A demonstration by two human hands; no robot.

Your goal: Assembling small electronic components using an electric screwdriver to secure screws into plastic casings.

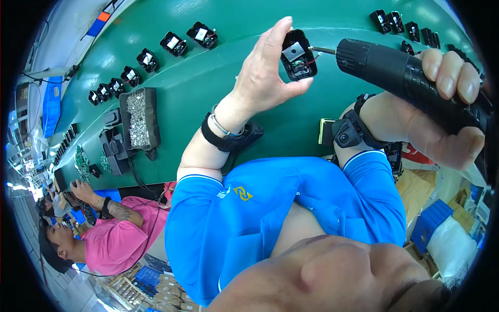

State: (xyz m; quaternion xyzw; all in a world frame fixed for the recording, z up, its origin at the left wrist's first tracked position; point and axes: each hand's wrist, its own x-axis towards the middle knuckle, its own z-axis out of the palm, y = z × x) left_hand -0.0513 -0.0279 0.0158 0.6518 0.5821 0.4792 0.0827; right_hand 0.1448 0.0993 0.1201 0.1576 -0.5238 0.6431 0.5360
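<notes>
Black cylindrical power screwdriver point(395, 73) in the right hand point(431, 122), thin metal bit point(323, 50) at the right rim of a small black plastic housing point(299, 57).
The right hand wraps the screwdriver's grip; the left hand point(262, 70), apart from it, grips the housing between thumb and fingers above the green tabletop point(208, 73), with a silver rectangular plate point(293, 51) showing inside. Whether the tip meets a screw is too small to tell. For a clean drive, it seems best to set the bit square to the fastener, brace the housing against the push, keep fingertips and thin wires clear of the tip, and ease off once it seats. Far left, similar black housings point(172, 44) stand in a row; nearer, also left, sits a dark rectangular tray point(152, 99) of small silvery metal parts point(138, 119).
</notes>
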